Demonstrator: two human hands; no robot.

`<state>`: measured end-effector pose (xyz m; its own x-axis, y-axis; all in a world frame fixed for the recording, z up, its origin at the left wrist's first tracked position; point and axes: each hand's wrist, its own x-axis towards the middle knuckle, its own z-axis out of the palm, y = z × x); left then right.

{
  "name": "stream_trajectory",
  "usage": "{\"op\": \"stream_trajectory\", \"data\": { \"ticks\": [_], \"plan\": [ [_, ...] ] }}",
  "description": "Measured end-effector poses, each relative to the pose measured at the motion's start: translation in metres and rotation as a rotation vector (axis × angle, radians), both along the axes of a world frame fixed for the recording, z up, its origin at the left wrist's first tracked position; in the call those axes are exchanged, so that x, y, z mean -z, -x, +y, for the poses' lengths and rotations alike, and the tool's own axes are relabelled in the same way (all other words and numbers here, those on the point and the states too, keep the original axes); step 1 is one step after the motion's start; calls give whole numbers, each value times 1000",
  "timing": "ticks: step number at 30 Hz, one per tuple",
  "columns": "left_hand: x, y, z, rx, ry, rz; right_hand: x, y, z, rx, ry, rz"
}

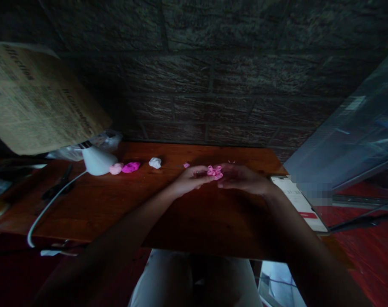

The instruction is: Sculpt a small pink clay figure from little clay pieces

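A small pink flower shape [215, 172], apparently of modelling clay with rounded looped petals, is held up over the wooden table. My left hand [191, 179] pinches it from the left between thumb and fingers. From the right, my right hand [241, 178] curls its fingers and thumb against the flower's edge. Left of my hands lie a small pink bit [186, 164], a white lump [155, 162], a magenta lump [131, 167] and a pale pink lump [116, 168]. Thin pale scraps [231, 162] lie just beyond my right hand.
A lamp with a newsprint shade [43, 98] and white base [98, 161] stands at the left, its white cable [50, 204] hanging over the table's edge. Dark scissors [58, 183] lie beside it. A lit phone or tablet [297, 200] rests at the right. A dark brick wall [187, 76] rises behind.
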<state>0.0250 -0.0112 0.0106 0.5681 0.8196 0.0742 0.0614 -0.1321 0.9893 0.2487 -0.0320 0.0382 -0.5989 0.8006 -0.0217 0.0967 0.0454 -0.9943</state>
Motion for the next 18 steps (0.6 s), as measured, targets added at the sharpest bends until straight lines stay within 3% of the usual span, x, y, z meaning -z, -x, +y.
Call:
{"op": "stream_trajectory", "data": {
  "ticks": [6,13,18],
  "plan": [
    [2,1,2,-13,18,3,4,9,2,99,-158,-105],
    [-3,4,3,-191,22,-47,5,14,1,160,-187,-148],
    [-4,4,4,-207,-13,-52,7,17,2,163,-199,-148]
  ]
}}
